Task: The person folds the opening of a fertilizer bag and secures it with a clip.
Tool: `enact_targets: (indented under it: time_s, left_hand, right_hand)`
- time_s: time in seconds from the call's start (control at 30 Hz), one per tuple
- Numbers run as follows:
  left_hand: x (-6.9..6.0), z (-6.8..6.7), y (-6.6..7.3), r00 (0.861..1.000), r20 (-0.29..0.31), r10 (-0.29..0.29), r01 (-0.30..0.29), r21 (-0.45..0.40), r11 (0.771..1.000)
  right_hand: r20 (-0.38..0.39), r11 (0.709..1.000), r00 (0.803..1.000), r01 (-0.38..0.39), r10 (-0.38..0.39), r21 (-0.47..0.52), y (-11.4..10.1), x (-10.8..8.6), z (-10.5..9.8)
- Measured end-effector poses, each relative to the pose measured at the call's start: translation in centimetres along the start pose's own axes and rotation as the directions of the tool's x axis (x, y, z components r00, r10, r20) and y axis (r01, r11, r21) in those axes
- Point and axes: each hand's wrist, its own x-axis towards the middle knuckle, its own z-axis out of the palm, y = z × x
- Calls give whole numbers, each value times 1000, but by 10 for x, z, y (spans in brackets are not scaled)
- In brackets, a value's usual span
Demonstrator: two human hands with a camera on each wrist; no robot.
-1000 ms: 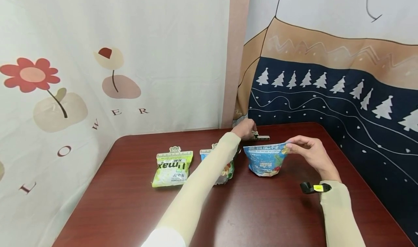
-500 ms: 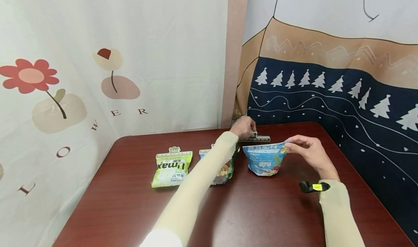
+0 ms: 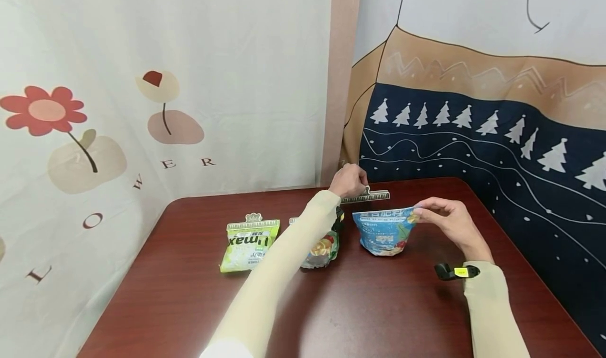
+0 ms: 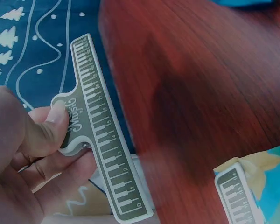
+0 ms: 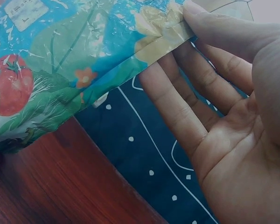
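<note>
My left hand (image 3: 348, 181) pinches the tab of a long bag clip (image 4: 104, 133) by the table's back edge. The clip bears piano keys, ruler numbers and the word "Music". With thumb and fingertips, my right hand (image 3: 448, 220) grips the top right corner of a blue plastic bag (image 3: 382, 234), which stands on the table with its top edge upright. Vegetables and flowers are printed on that bag; its contents are hidden. The left forearm partly covers a second bag (image 3: 323, 250) with a similar clip (image 4: 236, 196) along its top.
A green bag (image 3: 248, 250) with a piano-key clip (image 3: 253, 222) lies to the left on the dark red table (image 3: 369, 310). Behind the table hang a pale flower-print curtain (image 3: 255, 84) and a navy tree-print cloth (image 3: 473, 142). A small black device (image 3: 455, 272) sits at the right wrist.
My left hand has lifted the clip slightly up and to the left, and more of the clip shows. The right hand and the blue bag have hardly moved.
</note>
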Motion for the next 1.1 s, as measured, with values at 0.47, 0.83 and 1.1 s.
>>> enact_targets:
  time_s: [0.47, 0.83, 1.1]
  left_hand:
    - [-14, -22, 3, 993, -106, -42, 32, -101, 994]
    - [-31, -38, 14, 987, -158, 16, -34, -109, 993]
    - [-46, -45, 23, 978, -203, 54, -76, -106, 991]
  right_hand:
    - [-5, 999, 1000, -12, 12, -32, 1, -6, -5]
    - [-5, 1000, 1000, 3, -3, 4, 3, -3, -6]
    - [-4, 1000, 1000, 8, -8, -2, 4, -2, -5]
